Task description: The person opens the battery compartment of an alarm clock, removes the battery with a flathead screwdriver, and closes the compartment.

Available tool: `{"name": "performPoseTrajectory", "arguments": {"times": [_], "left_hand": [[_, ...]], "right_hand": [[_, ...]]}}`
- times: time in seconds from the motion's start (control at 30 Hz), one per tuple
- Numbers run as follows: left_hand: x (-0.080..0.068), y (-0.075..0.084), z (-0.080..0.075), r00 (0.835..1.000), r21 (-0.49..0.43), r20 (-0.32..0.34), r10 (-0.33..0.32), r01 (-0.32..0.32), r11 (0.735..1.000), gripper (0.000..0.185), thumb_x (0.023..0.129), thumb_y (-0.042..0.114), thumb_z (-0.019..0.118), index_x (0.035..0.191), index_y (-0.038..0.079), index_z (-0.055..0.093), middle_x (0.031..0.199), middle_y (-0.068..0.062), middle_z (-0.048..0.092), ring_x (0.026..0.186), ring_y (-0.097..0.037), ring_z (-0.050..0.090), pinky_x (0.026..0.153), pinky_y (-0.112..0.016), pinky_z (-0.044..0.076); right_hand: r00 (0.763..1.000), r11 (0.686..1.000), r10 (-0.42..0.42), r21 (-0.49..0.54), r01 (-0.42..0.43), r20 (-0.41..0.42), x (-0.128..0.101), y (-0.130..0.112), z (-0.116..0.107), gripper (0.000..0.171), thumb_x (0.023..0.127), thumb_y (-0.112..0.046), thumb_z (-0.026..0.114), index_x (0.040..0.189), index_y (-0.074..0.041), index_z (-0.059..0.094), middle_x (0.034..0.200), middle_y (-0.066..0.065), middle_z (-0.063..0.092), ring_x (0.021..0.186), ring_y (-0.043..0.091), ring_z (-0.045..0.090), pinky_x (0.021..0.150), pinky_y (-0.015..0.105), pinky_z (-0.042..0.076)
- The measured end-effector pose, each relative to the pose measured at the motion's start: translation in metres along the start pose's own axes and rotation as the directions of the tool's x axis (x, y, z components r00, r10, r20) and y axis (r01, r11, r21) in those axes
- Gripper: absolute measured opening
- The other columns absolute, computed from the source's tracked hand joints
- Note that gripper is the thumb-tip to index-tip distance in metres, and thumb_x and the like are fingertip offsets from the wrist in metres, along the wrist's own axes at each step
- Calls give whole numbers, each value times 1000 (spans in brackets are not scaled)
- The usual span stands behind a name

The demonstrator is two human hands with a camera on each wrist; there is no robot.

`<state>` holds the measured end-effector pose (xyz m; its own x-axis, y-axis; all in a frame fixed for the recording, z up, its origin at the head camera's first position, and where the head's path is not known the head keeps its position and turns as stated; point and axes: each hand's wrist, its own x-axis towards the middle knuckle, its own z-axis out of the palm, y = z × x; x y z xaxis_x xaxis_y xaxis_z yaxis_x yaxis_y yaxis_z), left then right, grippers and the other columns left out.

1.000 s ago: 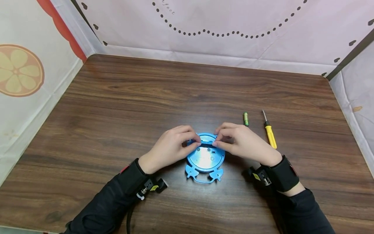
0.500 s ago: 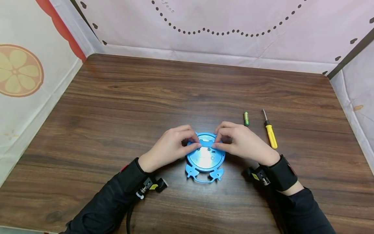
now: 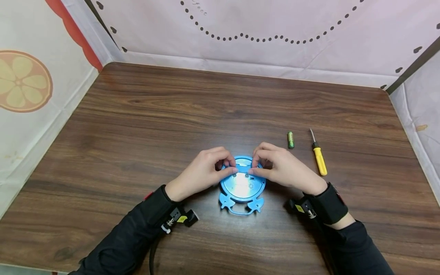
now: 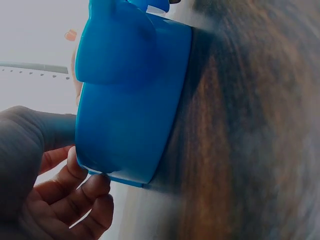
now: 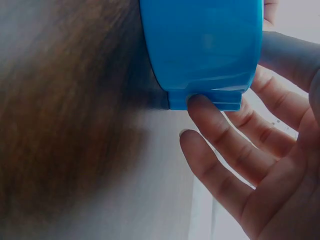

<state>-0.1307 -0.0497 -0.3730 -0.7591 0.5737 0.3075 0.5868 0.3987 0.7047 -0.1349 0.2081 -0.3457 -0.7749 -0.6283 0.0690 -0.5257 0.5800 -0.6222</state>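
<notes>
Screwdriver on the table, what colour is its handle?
Yellow. The screwdriver lies right of the green battery, clearest in the head view.

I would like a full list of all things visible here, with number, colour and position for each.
round device: 1, blue, near middle of table, lying flat between the hands
battery: 1, green, right of the device
screwdriver: 1, yellow handle, right of the battery
table: 1, dark brown wood
left hand: 1, fingertips pinching the device's far edge
right hand: 1, fingertips pinching the same edge
</notes>
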Motion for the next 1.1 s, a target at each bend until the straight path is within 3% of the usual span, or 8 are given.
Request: {"name": "performPoseTrajectory", "arguments": {"times": [0.3,0.5,0.77,1.1], "left_hand": [[0,4,1,997,-32,2,-72,72,997,9,92,14,76,90,17,67,85,5,56,74,-11,51,65,-26,43],[1,4,1,994,-64,-4,-111,111,992,11,91,14,77,89,17,67,84,4,56,72,-11,50,64,-27,42],[4,4,2,982,-122,0,-190,189,974,13,88,13,79,87,17,67,82,4,56,69,-12,50,63,-26,40],[3,8,2,970,-138,-4,-243,240,961,14,89,12,78,86,16,66,81,3,55,69,-14,49,62,-26,39]], "right_hand": [[1000,1000,8,10,-9,15,0,4,4,12,94,-25,74,89,-21,64,105,-4,55,78,12,49,66,29,42],[1000,1000,6,9,-6,-24,2,4,8,11,96,-23,72,93,-19,62,99,-3,53,75,11,48,63,29,42],[999,1000,26,-6,-26,-44,2,3,9,10,97,-22,70,95,-19,61,99,-3,52,73,11,47,63,29,41],[999,999,35,4,-35,-26,3,0,10,9,97,-20,70,95,-18,61,100,-1,52,74,11,48,63,29,42]]}}
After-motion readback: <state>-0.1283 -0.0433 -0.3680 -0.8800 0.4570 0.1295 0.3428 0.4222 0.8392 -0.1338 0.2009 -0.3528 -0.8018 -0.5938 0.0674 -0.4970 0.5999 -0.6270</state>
